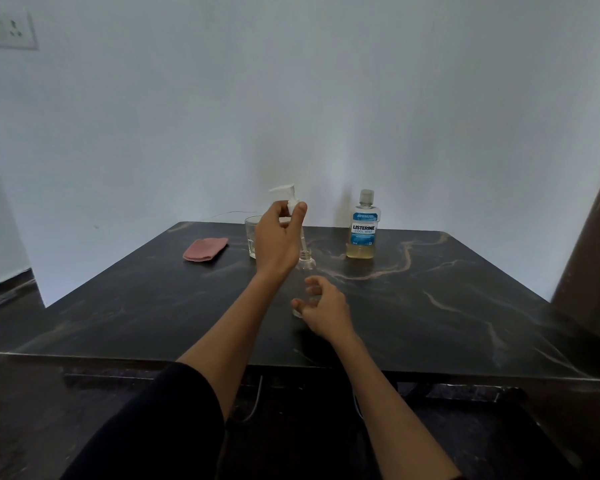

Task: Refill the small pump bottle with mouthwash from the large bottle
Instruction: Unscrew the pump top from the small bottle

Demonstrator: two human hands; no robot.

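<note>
Left grip [278,237] pinches the white pump head [288,195] between thumb and fingers, raised above the small pump bottle [306,271]; the pump's dip tube [303,242] slants down from the grip and its lower end sits in the bottle's open neck. Right grip [321,308], below and nearer the person than the left, curls loosely round the clear bottle's lower body, fingers bent; whether they actually press the plastic cannot be told, as the transparent wall is hard to see. Bottle stands upright on the dark marbled surface [447,306].

Right of both grips and farther back: large bottle [362,226] of mouthwash, upright, cap on, blue label, yellowish liquid filling only the bottom part. Well apart from the pump bottle.

Just behind the left grip, partly hidden by it: a clear drinking glass [252,237]. Left of that, a folded pink cloth [205,249] lying flat. White wall behind, with a socket plate [9,29] high on the left.
</note>
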